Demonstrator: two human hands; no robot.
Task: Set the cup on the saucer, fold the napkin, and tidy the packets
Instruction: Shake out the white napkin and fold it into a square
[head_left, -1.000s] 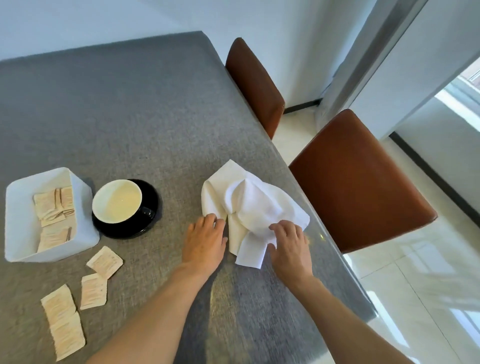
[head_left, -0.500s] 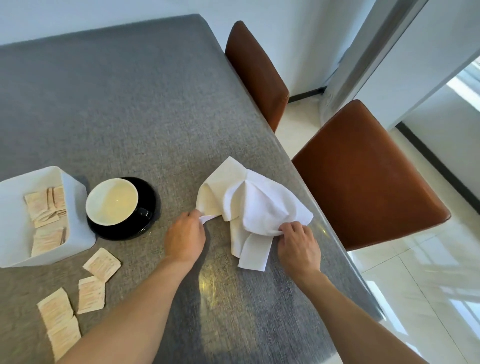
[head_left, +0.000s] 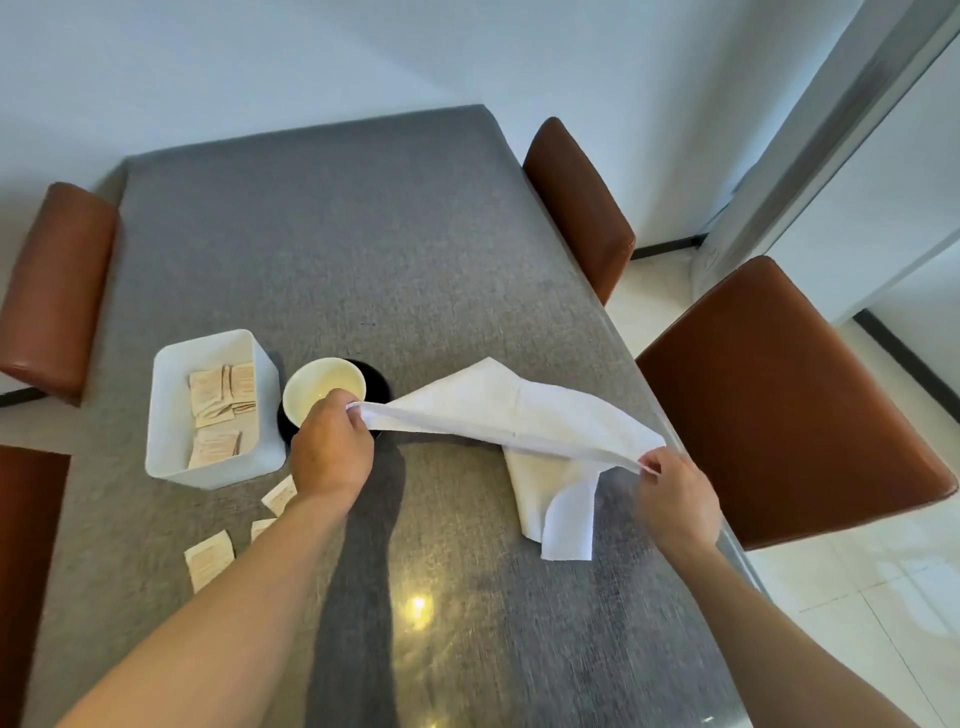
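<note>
At the far left, two brown chairs (head_left: 54, 291) stand at the edge of the grey table (head_left: 332, 249). A white bin (head_left: 171, 457) sits on the table and holds several beige packets (head_left: 223, 387). Loose packets (head_left: 210, 558) lie on the table in front of the bin, partly hidden by the left forearm. Just right of the bin, a cream cup (head_left: 322, 387) rests on a black saucer (head_left: 376, 382).

The left hand (head_left: 332, 452) is closed, thumb and fingers pinching one corner of the white napkin (head_left: 498, 410), in front of the cup. The napkin is stretched in the air between both hands; its far part lies on the table and a loose flap hangs toward the near edge. The right hand (head_left: 675, 499) pinches the opposite corner between thumb and fingers, near the table's right edge. Further right, two more brown chairs (head_left: 769, 405) stand on a pale tiled floor (head_left: 857, 597).
</note>
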